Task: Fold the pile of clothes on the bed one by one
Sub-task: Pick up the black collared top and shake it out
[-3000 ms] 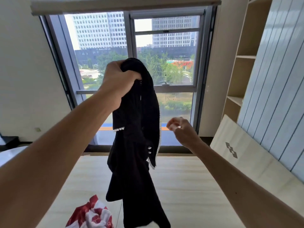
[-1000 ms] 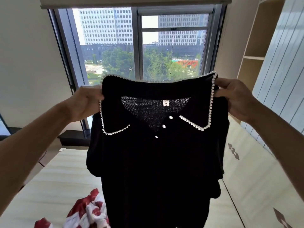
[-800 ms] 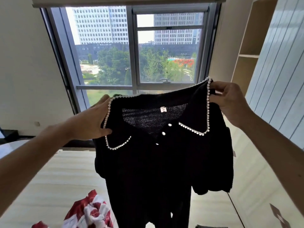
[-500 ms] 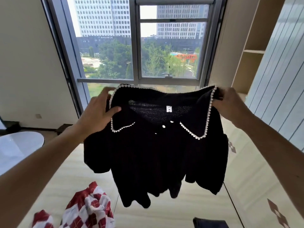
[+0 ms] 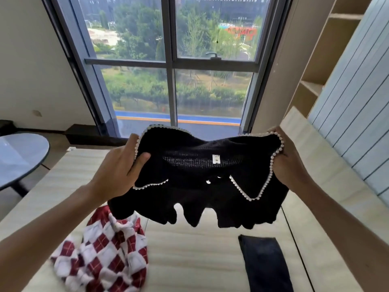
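A black knit top point(image 5: 202, 199) with a pearl-edged collar and small buttons hangs spread between my hands, low over the light wooden bed surface point(image 5: 195, 256). My left hand point(image 5: 117, 171) grips its left shoulder at the collar. My right hand point(image 5: 288, 163) grips the right shoulder. The hem dangles just above the bed. A crumpled red and white argyle garment point(image 5: 105, 256) lies on the bed below my left arm. A dark folded garment point(image 5: 265, 264) lies flat at the lower right.
A large window point(image 5: 172, 64) fills the far wall beyond the bed. A round glass table point(image 5: 19, 157) stands at the left. Wooden shelves point(image 5: 320, 60) and a pale blue panelled wall point(image 5: 362, 98) run along the right side.
One second ago I held the black top up at window height. Both hands have since lowered it toward the bed, and my view has tilted down, bringing the dark folded garment into sight.
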Motion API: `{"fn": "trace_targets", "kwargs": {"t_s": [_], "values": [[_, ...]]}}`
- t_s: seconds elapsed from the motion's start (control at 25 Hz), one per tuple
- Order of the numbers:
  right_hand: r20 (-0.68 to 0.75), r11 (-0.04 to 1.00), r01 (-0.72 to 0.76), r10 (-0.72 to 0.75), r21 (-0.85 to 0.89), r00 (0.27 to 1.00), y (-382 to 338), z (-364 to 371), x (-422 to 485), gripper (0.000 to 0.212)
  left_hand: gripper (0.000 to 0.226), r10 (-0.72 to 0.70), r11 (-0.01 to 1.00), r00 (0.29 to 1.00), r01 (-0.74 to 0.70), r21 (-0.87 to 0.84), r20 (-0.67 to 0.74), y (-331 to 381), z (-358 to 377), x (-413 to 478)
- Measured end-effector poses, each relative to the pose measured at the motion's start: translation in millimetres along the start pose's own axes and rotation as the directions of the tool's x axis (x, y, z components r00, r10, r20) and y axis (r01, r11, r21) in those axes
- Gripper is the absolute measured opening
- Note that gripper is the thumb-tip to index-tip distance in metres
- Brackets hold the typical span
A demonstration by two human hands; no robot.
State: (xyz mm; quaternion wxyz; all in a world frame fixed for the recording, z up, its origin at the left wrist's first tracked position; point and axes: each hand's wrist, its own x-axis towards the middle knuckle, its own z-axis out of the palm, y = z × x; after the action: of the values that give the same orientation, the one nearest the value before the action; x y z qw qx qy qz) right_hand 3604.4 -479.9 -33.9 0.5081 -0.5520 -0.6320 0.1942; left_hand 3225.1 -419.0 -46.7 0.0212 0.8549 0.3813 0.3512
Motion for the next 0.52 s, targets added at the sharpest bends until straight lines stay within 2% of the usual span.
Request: {"fn": "trace_targets", "kwargs": {"t_s": [0.08,0.16,0.28,0.4,0.52], "values": [[0.027,1.0,-0.007,0.007,0.008,1.0,10,5,-5,0.014,0.017,-0.008,0.999,0.999,0.011,-0.054,0.041,2,4,-11],[0.065,0.999,-0.035,0.034,0.015,0.997,24,10,-5,0.013,0.016,-0.029,0.994,0.997,0.037,-0.103,0.077,-5,13,-15],[0.178,0.979,-0.185,0.168,0.083,0.97,64,28,-5,0.019,0.018,-0.121,0.981,0.976,0.146,-0.127,0.181,-29,47,-23],[0.252,0.91,-0.411,0.387,0.049,0.887,138,63,-16,0.023,0.022,-0.221,0.964,0.909,0.259,-0.063,0.353,-72,114,-46],[0.301,0.811,-0.581,0.572,-0.065,0.763,245,120,-44,0.021,0.029,-0.333,0.929,0.783,0.368,0.041,0.525,-127,216,-90]]}}
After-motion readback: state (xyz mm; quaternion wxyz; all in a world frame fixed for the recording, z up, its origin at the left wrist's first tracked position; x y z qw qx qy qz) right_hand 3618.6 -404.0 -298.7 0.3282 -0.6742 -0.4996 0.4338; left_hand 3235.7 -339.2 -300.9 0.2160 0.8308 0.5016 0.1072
